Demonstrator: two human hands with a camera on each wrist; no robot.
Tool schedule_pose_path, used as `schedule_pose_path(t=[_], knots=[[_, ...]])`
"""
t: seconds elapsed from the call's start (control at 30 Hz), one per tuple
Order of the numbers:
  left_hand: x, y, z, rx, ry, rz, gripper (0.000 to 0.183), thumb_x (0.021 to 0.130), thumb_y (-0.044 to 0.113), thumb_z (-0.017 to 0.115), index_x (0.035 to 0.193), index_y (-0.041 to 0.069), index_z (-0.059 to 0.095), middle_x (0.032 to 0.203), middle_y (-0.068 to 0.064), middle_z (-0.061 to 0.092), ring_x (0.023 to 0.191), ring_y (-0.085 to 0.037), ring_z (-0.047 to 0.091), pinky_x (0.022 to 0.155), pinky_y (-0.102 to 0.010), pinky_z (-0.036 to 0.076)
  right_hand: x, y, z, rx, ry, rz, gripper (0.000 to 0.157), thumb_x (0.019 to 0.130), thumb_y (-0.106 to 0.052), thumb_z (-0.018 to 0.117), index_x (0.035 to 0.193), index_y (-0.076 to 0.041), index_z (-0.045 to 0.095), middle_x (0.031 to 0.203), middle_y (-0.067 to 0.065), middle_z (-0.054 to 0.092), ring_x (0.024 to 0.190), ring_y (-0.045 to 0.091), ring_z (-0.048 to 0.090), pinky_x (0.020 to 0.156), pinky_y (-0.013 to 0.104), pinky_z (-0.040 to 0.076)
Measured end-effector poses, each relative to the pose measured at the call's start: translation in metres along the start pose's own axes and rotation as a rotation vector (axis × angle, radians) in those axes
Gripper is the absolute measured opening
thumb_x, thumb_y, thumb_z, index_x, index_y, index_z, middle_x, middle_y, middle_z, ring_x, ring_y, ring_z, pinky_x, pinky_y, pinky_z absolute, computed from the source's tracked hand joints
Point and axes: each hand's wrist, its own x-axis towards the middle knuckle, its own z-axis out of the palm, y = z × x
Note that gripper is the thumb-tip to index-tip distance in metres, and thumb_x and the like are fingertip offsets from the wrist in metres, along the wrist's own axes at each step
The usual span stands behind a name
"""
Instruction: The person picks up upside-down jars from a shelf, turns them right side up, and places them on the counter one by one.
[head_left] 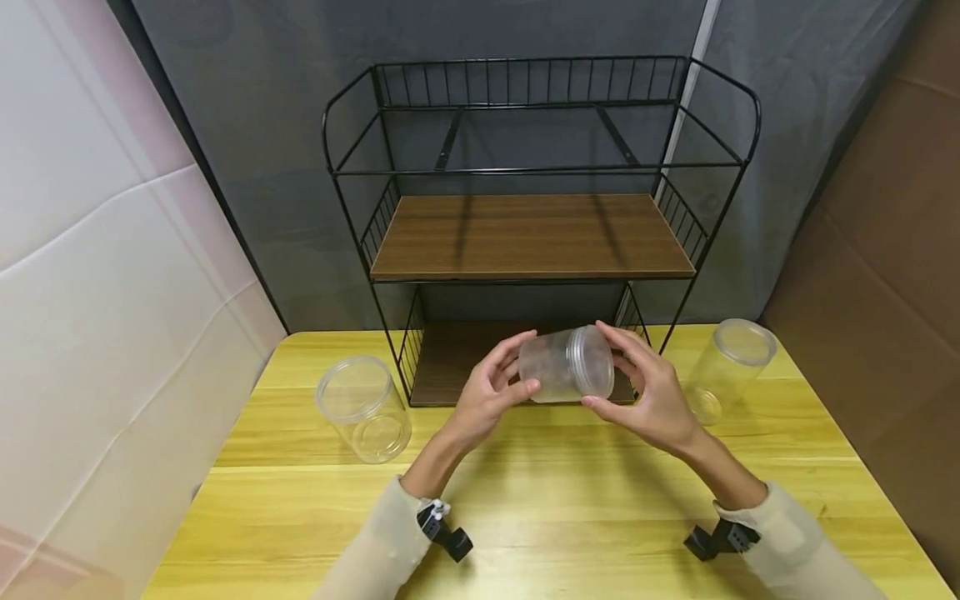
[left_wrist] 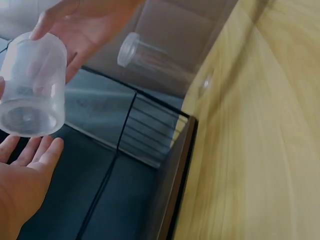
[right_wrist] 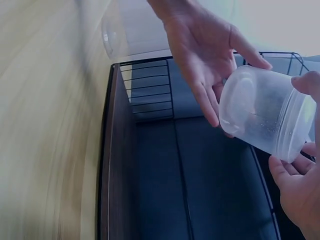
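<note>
A frosted clear plastic jar [head_left: 550,368] with a ridged screw lid [head_left: 591,362] lies on its side in the air, in front of the lower shelf. My right hand [head_left: 658,404] grips its lid end, thumb on the near side and fingers on the far side. At the base end, my left hand [head_left: 480,396] has its fingers extended and thumb apart, fingertips right at the jar's bottom edge. In the right wrist view the left palm [right_wrist: 202,52] faces the jar with nearly straight fingers. The left wrist view shows the jar's round base [left_wrist: 30,120] above the left fingertips.
A black wire rack [head_left: 540,171] with a brown middle shelf [head_left: 532,237] and a lower shelf [head_left: 442,367] stands at the table's back. One clear lidded jar [head_left: 363,408] is left of it, another [head_left: 723,367] to the right. Walls flank the yellow wooden table [head_left: 540,517].
</note>
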Motion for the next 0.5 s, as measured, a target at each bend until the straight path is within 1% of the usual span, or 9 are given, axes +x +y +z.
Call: schedule_pose_path(t=[0.1, 0.17, 0.27, 0.33, 0.4, 0.5], knots=[[-0.003, 0.001, -0.005, 0.072, -0.007, -0.036, 0.068, 0.097, 0.009, 0.078, 0.157, 0.003, 0.046, 0.163, -0.013, 0.046, 0.145, -0.031, 0.049, 0.11, -0.032, 0.052, 0.001, 0.002, 0.002, -0.012, -0.034, 0.013, 0.093, 0.072, 0.015, 0.089, 0.155, 0.005, 0.047, 0.151, 0.025, 0.051, 0.14, 0.014, 0.05, 0.113, 0.025, 0.047], [-0.005, 0.001, -0.008, 0.135, -0.008, -0.057, 0.066, 0.096, 0.005, 0.078, 0.154, 0.004, 0.049, 0.16, -0.013, 0.049, 0.145, -0.031, 0.05, 0.115, -0.035, 0.049, 0.002, 0.004, 0.003, -0.018, -0.053, 0.026, 0.091, 0.073, 0.012, 0.09, 0.154, 0.003, 0.049, 0.151, 0.023, 0.052, 0.14, 0.016, 0.051, 0.113, 0.025, 0.046], [-0.009, -0.001, -0.012, 0.257, -0.014, -0.08, 0.064, 0.094, 0.004, 0.08, 0.152, 0.008, 0.054, 0.157, -0.01, 0.053, 0.146, -0.029, 0.05, 0.116, -0.035, 0.047, 0.002, 0.008, 0.007, -0.051, -0.082, 0.036, 0.088, 0.075, 0.006, 0.092, 0.153, 0.0, 0.052, 0.15, 0.019, 0.055, 0.138, 0.023, 0.054, 0.112, 0.026, 0.048], [-0.011, -0.002, -0.015, 0.319, -0.03, -0.08, 0.064, 0.093, 0.004, 0.081, 0.151, 0.008, 0.055, 0.155, -0.01, 0.055, 0.146, -0.028, 0.051, 0.117, -0.035, 0.046, 0.003, 0.012, 0.009, -0.088, -0.103, 0.034, 0.086, 0.075, 0.002, 0.093, 0.152, 0.0, 0.054, 0.149, 0.018, 0.057, 0.135, 0.029, 0.057, 0.111, 0.027, 0.05], [-0.013, -0.005, -0.017, 0.367, -0.047, -0.082, 0.065, 0.092, 0.003, 0.082, 0.15, 0.008, 0.055, 0.154, -0.011, 0.057, 0.145, -0.028, 0.052, 0.117, -0.033, 0.045, 0.003, 0.015, 0.012, -0.146, -0.125, 0.021, 0.085, 0.075, -0.004, 0.095, 0.151, 0.0, 0.055, 0.148, 0.017, 0.059, 0.132, 0.033, 0.059, 0.108, 0.029, 0.053], [-0.016, -0.01, -0.019, 0.405, -0.068, -0.088, 0.066, 0.09, 0.002, 0.084, 0.149, 0.005, 0.055, 0.151, -0.013, 0.059, 0.142, -0.028, 0.056, 0.116, -0.031, 0.046, 0.001, 0.021, 0.017, -0.234, -0.158, -0.004, 0.086, 0.074, -0.013, 0.096, 0.149, 0.0, 0.057, 0.146, 0.015, 0.061, 0.129, 0.034, 0.063, 0.099, 0.035, 0.059]])
